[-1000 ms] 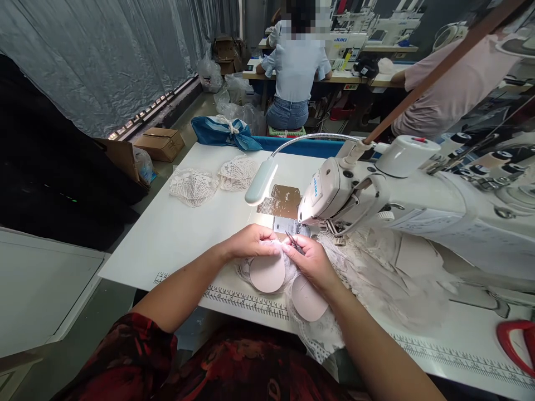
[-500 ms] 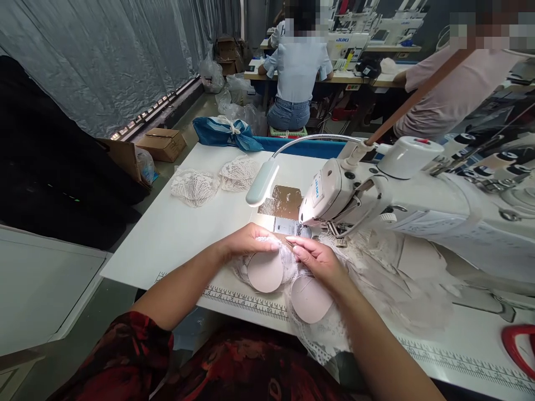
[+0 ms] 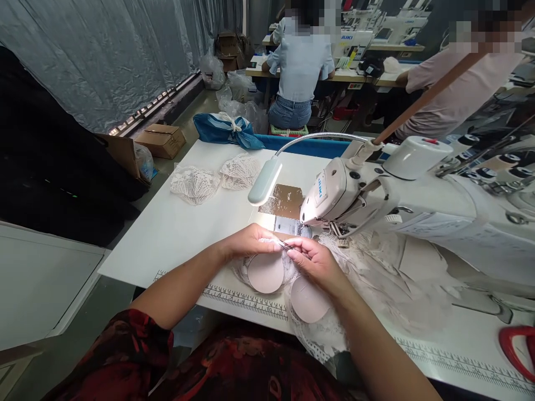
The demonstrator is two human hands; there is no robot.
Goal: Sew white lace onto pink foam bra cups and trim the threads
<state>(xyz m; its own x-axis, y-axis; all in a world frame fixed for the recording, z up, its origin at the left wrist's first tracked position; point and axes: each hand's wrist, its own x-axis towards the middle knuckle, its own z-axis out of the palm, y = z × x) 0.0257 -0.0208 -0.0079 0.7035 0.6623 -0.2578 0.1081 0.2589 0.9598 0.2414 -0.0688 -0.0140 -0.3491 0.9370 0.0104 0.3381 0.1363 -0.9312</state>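
A white lace garment with two round pale pink cups lies at the near edge of the white sewing table, just in front of the sewing machine. My left hand presses down on the lace above the left cup, fingers curled. My right hand is closed on small metal thread snips, whose tip points left at the lace between my two hands. The second cup shows under my right wrist.
A gooseneck lamp shines on the needle plate. Two lace pieces lie at the table's far left. More lace is heaped under the machine arm. Red scissors handles sit far right. Other people work at machines behind.
The snips pointed up a second ago, were hidden half a second ago, and now point left at the lace. Both hands have stayed over the cups.
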